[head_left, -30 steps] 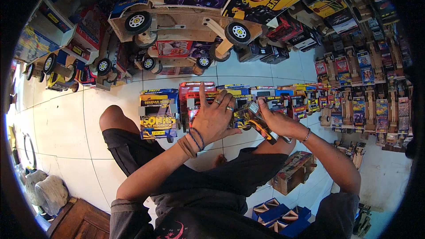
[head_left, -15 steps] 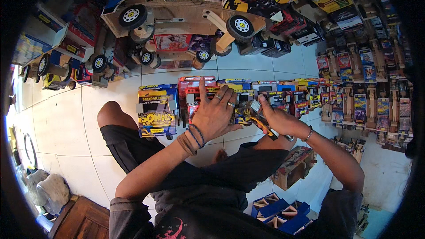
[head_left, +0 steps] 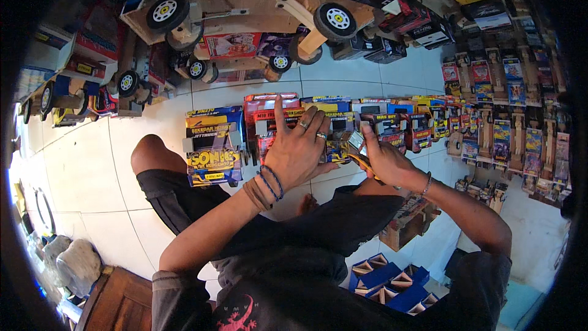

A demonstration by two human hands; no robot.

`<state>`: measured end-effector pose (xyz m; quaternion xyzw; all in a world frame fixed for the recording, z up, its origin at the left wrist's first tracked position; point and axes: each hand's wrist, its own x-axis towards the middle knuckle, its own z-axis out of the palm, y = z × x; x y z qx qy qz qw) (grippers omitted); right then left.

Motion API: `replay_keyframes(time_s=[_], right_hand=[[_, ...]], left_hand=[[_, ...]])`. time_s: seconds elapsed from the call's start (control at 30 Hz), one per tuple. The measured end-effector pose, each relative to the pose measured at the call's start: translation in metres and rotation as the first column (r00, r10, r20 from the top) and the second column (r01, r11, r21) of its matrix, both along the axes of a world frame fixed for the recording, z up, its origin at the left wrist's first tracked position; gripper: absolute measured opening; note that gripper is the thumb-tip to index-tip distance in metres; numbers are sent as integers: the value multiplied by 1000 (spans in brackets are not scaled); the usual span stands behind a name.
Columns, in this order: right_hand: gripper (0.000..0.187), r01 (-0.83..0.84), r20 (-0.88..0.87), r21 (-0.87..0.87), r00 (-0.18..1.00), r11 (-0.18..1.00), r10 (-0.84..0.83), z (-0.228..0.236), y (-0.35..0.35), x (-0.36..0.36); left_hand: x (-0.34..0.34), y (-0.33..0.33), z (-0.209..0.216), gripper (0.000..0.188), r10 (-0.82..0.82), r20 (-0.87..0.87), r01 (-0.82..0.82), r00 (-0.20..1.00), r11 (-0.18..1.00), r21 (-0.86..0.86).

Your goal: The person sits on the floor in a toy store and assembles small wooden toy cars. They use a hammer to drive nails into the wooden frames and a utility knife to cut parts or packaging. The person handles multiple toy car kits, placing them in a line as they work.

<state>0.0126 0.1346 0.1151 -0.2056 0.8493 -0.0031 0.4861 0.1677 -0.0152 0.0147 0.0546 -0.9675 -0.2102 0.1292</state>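
Observation:
My left hand [head_left: 294, 150] lies spread over the fronts of a red toy truck [head_left: 269, 103] and the blue-and-yellow toy truck [head_left: 338, 121] beside it. Its index finger is stretched out, and the thumb points right. Closed in my right hand [head_left: 389, 162] is a hand tool [head_left: 357, 142] with a silver metal head and a yellow-and-black handle; its exact kind is unclear. The tool's head is at the blue-and-yellow truck's right side. At the row's left end stands a blue, yellow and purple toy truck [head_left: 213, 168], which neither hand touches.
More toy trucks [head_left: 419, 129] continue the row rightward. Larger wooden toy trucks [head_left: 245, 21] stand beyond it, and many small ones [head_left: 502, 110] crowd the right. Blue wooden boxes [head_left: 392, 285] lie by my right side on the tiled floor [head_left: 86, 165]. Dark wooden furniture [head_left: 116, 300] is lower left.
The whole view has shifted slightly. Both hands keep nearly the same places, and the end of the tool's handle below my right hand no longer shows.

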Motion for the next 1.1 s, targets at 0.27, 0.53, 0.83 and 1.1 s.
replay_keyframes(time_s=[0.27,0.53,0.83,1.1], right_hand=[[93,-88,-123,-123,990,988,72,-12,11,5],[53,-560,-428,-359,810,747,401,-34,41,-1],[97,271,158,-51,953,961,-260,-6,14,-13],[91,693,469,-457,720,557,-511,0,74,8]], left_hand=[[-2,0,5,77,22,-31,-19,999,997,70],[2,6,-3,79,-13,-6,13,1000,999,33],[-2,0,3,93,3,54,-2,999,1000,-20],[-6,5,17,110,-2,107,7,994,999,-41]])
